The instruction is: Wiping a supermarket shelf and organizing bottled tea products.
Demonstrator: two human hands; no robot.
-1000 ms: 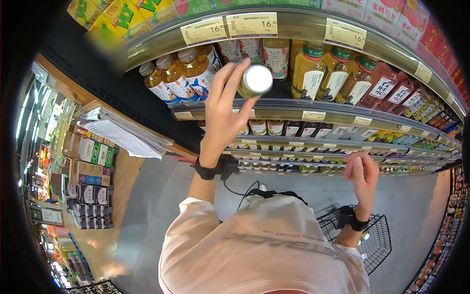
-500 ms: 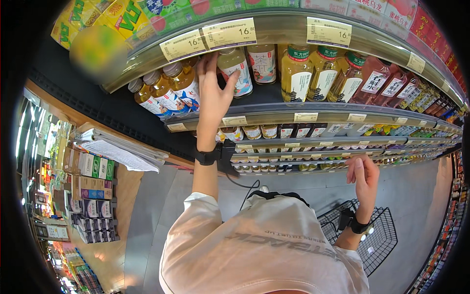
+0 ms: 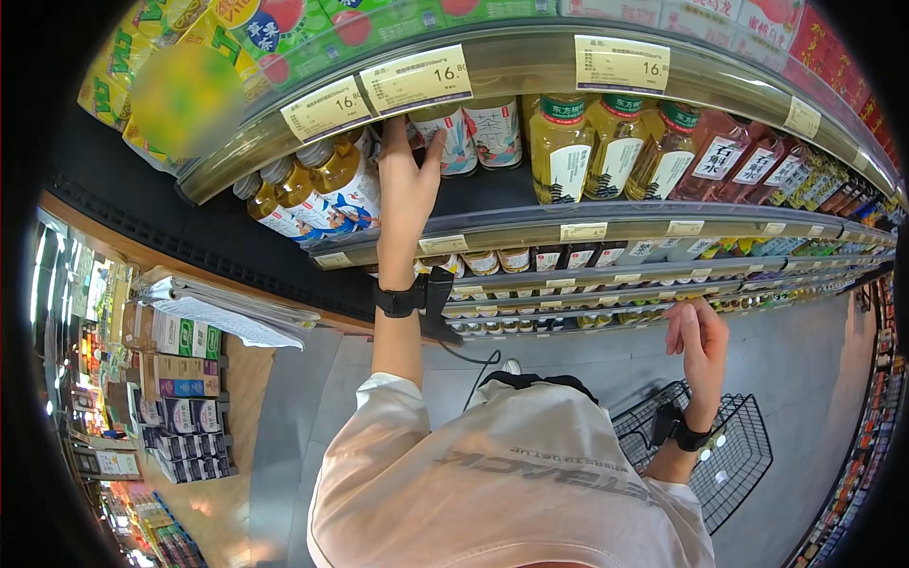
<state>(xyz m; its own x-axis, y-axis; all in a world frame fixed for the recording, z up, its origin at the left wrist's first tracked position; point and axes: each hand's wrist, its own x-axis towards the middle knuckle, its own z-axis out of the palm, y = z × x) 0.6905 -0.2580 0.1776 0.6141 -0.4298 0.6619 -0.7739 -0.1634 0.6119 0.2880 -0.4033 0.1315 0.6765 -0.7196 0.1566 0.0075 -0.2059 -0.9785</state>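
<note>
My left hand (image 3: 409, 185) reaches in under a shelf edge and grips a drink bottle (image 3: 458, 150) with pale liquid and a white and blue label. Its thumb lies against the bottle's front, while the other fingers are partly hidden at the bottle's left side. A similar bottle with a patterned white label (image 3: 494, 137) stands just to the right. On the left are several amber drink bottles (image 3: 331, 180) with silver-grey caps. My right hand (image 3: 701, 336) hangs above a black wire basket (image 3: 743, 454), fingers loosely curled, with nothing visible in it.
Yellow tea bottles (image 3: 561, 151) and reddish bottles (image 3: 720, 156) line the shelf to the right. Drink cartons (image 3: 360, 24) sit on the shelf above, with price tags (image 3: 415, 79) along its edge. Lower shelves hold more bottles. Papers (image 3: 227, 308) hang at the left.
My left hand has moved deeper under the shelf edge, and the bottle in it stands farther back, level with its neighbour. The view has shifted slightly. The right hand is nearly still.
</note>
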